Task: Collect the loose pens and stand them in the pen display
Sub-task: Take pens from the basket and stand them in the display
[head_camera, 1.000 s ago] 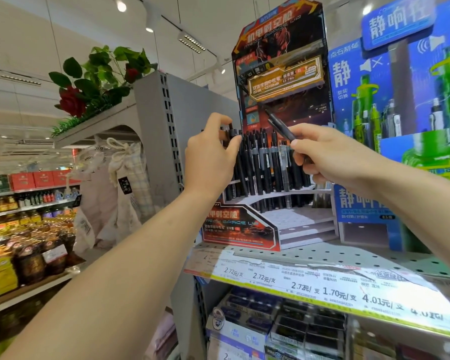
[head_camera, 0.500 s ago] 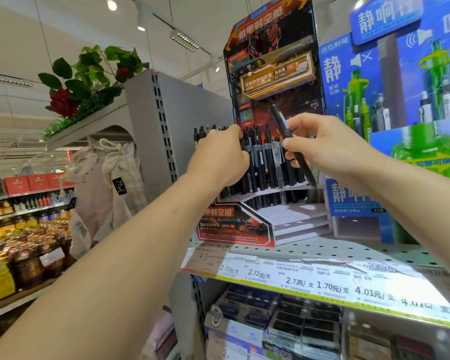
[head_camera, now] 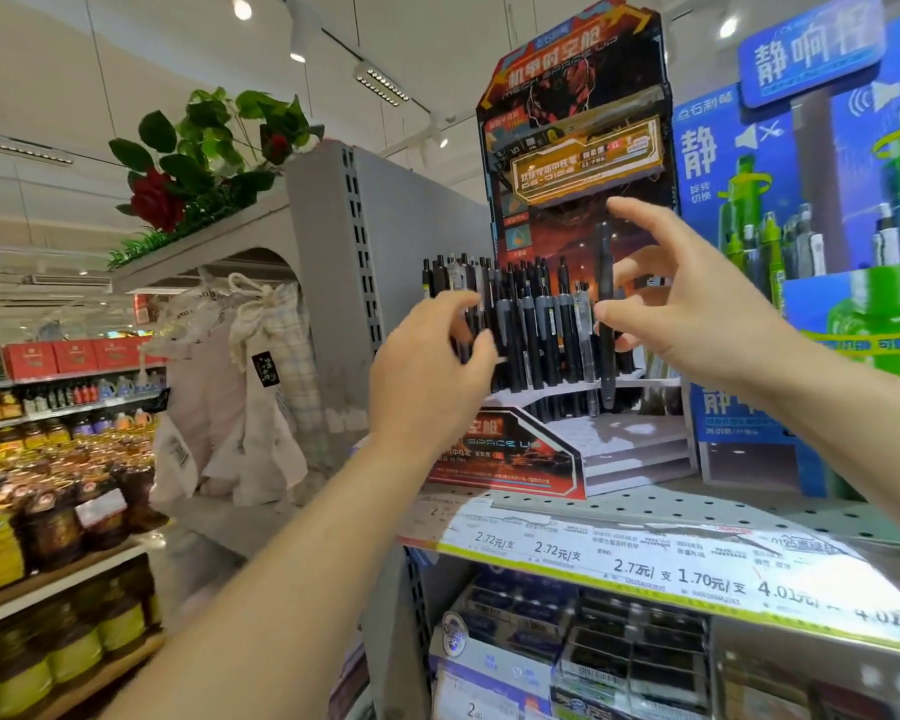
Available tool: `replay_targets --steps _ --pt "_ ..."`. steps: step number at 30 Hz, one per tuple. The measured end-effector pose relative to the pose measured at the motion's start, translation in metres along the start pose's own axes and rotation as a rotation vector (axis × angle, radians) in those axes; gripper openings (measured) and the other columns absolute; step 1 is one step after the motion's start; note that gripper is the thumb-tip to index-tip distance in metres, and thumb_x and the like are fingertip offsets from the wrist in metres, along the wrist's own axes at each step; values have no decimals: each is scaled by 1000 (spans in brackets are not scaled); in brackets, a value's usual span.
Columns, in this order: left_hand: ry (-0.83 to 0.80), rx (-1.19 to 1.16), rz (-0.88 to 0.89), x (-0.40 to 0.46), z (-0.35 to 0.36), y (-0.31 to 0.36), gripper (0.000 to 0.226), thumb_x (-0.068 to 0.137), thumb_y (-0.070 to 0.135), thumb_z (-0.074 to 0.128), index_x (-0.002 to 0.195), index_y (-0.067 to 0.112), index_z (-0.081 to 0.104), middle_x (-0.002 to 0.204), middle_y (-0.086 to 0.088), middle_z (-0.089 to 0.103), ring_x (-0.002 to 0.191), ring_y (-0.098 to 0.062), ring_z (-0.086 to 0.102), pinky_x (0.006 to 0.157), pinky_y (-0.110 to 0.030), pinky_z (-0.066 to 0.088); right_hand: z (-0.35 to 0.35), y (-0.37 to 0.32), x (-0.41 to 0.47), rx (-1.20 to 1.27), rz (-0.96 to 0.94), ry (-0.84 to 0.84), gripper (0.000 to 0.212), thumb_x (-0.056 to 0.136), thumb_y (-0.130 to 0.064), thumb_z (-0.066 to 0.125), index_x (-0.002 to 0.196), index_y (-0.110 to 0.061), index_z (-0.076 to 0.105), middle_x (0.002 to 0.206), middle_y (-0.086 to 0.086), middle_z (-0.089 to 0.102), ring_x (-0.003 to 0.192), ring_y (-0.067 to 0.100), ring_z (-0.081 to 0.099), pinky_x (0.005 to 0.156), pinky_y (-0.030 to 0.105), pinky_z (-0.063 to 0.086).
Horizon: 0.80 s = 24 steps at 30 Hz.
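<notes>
Here the right hand [head_camera: 697, 314] has spread, released fingers [head_camera: 625, 209] around one black pen [head_camera: 605, 314] standing taller in the pen display [head_camera: 572, 210]; left hand [head_camera: 432, 371] curls loosely, empty. Apparently nearly done; that pen may need seating.

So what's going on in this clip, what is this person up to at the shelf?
A person is restocking a pen display on a store shelf. One black pen stands upright at the right end of the row of pens, taller than its neighbours. The right hand is spread open around it, seemingly gripping nothing. The left hand hovers, fingers loosely curled, at the row's left.
</notes>
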<state>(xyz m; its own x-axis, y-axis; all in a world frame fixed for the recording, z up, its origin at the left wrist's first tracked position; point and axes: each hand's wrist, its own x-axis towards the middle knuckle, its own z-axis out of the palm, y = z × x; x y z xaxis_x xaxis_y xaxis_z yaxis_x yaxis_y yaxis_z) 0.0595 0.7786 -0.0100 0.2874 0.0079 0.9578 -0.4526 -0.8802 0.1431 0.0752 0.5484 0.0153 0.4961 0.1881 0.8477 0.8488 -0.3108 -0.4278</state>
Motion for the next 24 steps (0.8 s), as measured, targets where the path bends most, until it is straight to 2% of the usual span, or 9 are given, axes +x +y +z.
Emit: replay_targets --steps 2,3,6,11,15,17,19,22,24 --pt "111 -90 -81 -27 9 -13 48 90 36 65 134 25 53 127 6 53 116 -11 52 99 -28 45 5 -1 -2 -50 -22 8 86 90 -10 73 149 -55 29 101 -10 58 65 11 72 63 32 62" --pt "94 -138 -172 -37 14 -17 59 89 40 66 142 25 45 142 3 42 132 -13 42 108 -28 35 8 -1 -2 -84 -32 10 87 90 -10 73 149 -57 28 103 -12 57 67 10 73 59 28 60" --pt "-4 -236 -301 -51 28 -20 82 89 48 64 156 30 19 161 13 17 149 -7 17 116 -26 17 17 0 4 -168 -46 35 87 89 -13 74 149 -56 28 105 -16 58 69 6 73 50 17 50" --pt "-39 -274 -346 -51 35 -28 81 92 50 57 158 29 12 164 11 16 148 -6 16 112 -22 14 39 2 27 -227 -58 121 86 87 -12 75 150 -49 29 97 -13 59 75 0 66 64 10 50" --pt "-56 -323 -382 -52 35 -31 73 94 48 58 155 32 21 157 12 29 139 -7 35 100 -21 29 67 8 35 -321 -18 122 85 88 -11 75 152 -43 29 96 -19 56 78 -9 63 61 2 46" --pt "-61 -353 -387 -52 34 -33 71 93 49 57 153 35 23 154 16 30 135 -3 35 95 -19 29 75 14 32 -389 -7 111 84 88 -13 75 152 -42 29 97 -19 54 76 -9 63 58 -1 41" --pt "-65 -363 -382 -53 35 -34 71 92 53 57 152 39 22 153 19 30 131 0 34 92 -19 29 81 19 28 -455 6 68 84 88 -15 75 153 -42 29 96 -12 60 70 -3 66 60 3 44" --pt "-65 -410 -383 -54 36 -35 70 91 54 57 151 42 21 152 23 29 121 7 35 89 -19 29 88 24 20 -518 27 15 85 88 -16 74 155 -42 27 91 -5 67 67 9 69 67 24 56" --pt "-63 -440 -384 -55 38 -35 69 91 54 57 150 43 22 151 24 30 115 11 33 85 -16 28 88 26 18 -544 23 32 86 89 -18 74 155 -42 26 91 -10 65 70 8 68 64 15 51"
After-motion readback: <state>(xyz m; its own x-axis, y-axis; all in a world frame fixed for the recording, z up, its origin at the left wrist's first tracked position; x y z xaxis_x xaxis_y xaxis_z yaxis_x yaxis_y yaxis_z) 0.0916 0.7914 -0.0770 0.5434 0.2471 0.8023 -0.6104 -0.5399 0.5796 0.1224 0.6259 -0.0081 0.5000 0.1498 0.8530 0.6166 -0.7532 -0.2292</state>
